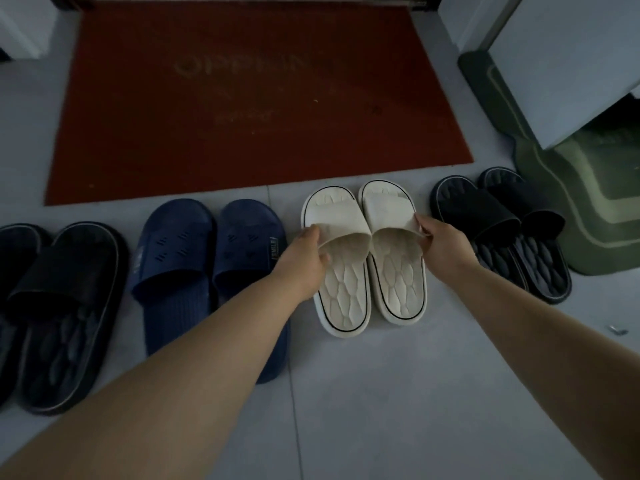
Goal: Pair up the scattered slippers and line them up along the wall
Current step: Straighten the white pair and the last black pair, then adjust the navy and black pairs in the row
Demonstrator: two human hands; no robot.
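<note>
Two white slippers stand side by side on the grey floor, toes toward the red mat. My left hand [304, 258] pinches the strap of the left white slipper [341, 292]. My right hand [441, 242] pinches the strap of the right white slipper [398, 282]. A navy blue pair [194, 258] sits to their left, partly under my left forearm. A black pair [59, 306] lies at the far left. Another black pair [502, 230] sits to the right of the white ones.
A red doormat [256, 98] lies just beyond the row of slippers. A green mat [595, 202] lies at the right under a pale cabinet or door [568, 64]. A small metal scrap [618, 330] lies on the floor at the right.
</note>
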